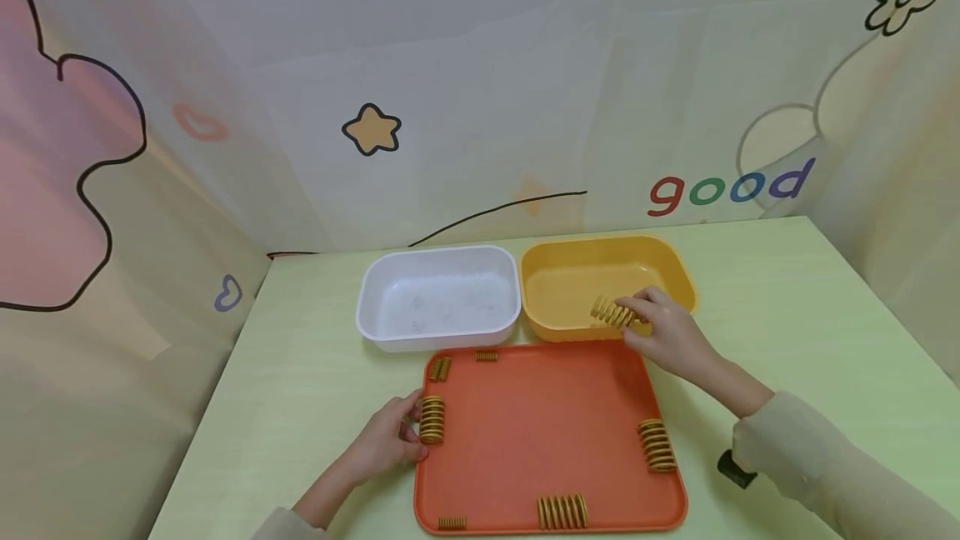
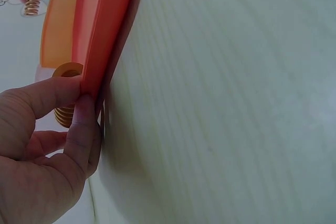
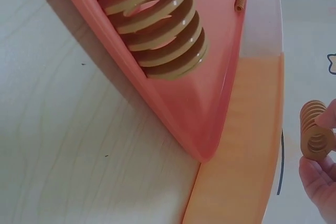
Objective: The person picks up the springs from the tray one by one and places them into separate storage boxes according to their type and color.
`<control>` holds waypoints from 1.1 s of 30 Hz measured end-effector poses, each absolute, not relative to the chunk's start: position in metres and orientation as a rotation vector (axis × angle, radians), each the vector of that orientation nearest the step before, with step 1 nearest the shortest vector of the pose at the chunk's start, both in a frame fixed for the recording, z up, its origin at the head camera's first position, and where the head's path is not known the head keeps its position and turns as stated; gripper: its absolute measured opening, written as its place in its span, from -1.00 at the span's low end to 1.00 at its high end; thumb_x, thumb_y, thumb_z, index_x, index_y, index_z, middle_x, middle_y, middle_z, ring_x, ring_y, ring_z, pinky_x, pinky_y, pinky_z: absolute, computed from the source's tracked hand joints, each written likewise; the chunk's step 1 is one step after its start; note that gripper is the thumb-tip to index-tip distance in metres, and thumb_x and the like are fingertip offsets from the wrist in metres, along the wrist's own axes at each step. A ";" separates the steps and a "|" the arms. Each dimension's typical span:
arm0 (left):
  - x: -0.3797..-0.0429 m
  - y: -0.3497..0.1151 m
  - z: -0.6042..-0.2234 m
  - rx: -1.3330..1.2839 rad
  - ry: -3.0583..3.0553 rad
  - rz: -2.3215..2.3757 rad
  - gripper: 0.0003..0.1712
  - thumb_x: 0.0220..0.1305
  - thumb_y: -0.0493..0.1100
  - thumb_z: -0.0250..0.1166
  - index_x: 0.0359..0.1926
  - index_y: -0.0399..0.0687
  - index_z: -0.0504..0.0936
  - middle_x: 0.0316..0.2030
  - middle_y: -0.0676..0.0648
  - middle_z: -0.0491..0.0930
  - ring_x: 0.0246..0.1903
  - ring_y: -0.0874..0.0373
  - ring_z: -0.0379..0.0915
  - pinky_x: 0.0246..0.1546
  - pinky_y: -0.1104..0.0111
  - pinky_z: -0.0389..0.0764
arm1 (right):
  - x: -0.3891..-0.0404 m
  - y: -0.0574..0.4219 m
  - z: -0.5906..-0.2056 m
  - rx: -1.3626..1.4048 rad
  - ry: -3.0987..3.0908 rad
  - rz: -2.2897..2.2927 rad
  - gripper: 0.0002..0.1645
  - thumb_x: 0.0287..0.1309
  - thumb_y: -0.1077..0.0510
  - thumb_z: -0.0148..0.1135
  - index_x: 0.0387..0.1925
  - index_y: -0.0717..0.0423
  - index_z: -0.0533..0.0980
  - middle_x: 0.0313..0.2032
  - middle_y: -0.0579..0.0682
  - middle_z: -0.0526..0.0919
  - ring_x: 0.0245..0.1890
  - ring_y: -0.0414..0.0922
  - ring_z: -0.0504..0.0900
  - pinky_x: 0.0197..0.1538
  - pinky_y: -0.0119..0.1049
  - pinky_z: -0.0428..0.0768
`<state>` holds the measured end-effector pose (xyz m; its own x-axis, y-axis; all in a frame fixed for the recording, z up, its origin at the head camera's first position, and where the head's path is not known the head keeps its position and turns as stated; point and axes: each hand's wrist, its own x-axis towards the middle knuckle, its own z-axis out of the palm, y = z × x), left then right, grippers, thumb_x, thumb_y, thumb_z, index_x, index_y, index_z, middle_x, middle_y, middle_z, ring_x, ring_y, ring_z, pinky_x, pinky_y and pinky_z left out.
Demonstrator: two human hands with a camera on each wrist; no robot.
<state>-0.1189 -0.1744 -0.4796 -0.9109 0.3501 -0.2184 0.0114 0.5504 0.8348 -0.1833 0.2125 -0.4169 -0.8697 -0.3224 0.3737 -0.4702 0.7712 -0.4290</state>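
Note:
Over the front part of the yellow bin [image 1: 577, 252], my right hand [image 1: 667, 333] pinches a gold coil spring [image 1: 613, 312] by one end; the right wrist view shows the same spring [image 3: 315, 129] between thumb and fingers. My left hand [image 1: 384, 437] grips the left rim of the orange-red tray [image 1: 536, 432], with fingertips on the tray edge [image 2: 100, 51] in the left wrist view. Just inside that rim, beside the fingers, lies a thick coil spring [image 1: 432, 420]. Another thick spring [image 1: 657, 446] lies along the right rim, and one more [image 1: 562, 512] along the front.
Small springs lie near the tray's edges: a pair [image 1: 440, 369] at the back left, one [image 1: 486, 355] at the back, one [image 1: 452, 522] at the front left. A white bin [image 1: 438, 340] stands behind the tray, left of the yellow one. A patterned curtain [image 1: 480, 107] hangs behind the table.

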 end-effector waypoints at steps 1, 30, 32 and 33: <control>-0.119 -0.174 -0.480 0.295 2.429 1.304 -0.06 -0.20 -0.47 0.33 0.26 -0.36 0.09 -0.22 -0.19 0.33 -0.44 0.17 0.32 -0.50 0.53 0.43 | -0.184 0.212 -0.417 0.616 -2.687 0.760 -0.63 -0.16 0.28 0.25 -0.18 0.25 0.54 -0.35 0.09 0.46 -0.43 -0.09 0.40 -0.42 -0.32 0.43; -0.119 -0.175 -0.478 0.302 2.432 1.297 -0.07 -0.20 -0.49 0.30 0.26 -0.40 0.07 -0.23 -0.20 0.32 -0.46 0.20 0.33 -0.51 0.53 0.44 | -0.199 0.208 -0.418 0.626 -2.676 0.818 -0.65 -0.15 0.33 0.23 -0.20 0.27 0.54 -0.37 0.09 0.45 -0.43 -0.10 0.39 -0.39 -0.33 0.43; -0.119 -0.175 -0.478 0.296 2.424 1.299 -0.07 -0.19 -0.49 0.30 0.26 -0.39 0.07 -0.23 -0.19 0.32 -0.46 0.19 0.33 -0.51 0.53 0.44 | -0.200 0.207 -0.419 0.630 -2.669 0.811 -0.66 -0.16 0.32 0.23 -0.20 0.27 0.54 -0.38 0.09 0.45 -0.44 -0.10 0.39 -0.39 -0.32 0.43; -0.119 -0.175 -0.479 0.297 2.422 1.300 -0.07 -0.19 -0.49 0.30 0.26 -0.39 0.07 -0.23 -0.19 0.32 -0.46 0.19 0.33 -0.52 0.53 0.44 | -0.201 0.207 -0.419 0.632 -2.666 0.808 -0.65 -0.16 0.32 0.24 -0.20 0.27 0.55 -0.38 0.09 0.45 -0.44 -0.10 0.39 -0.39 -0.32 0.43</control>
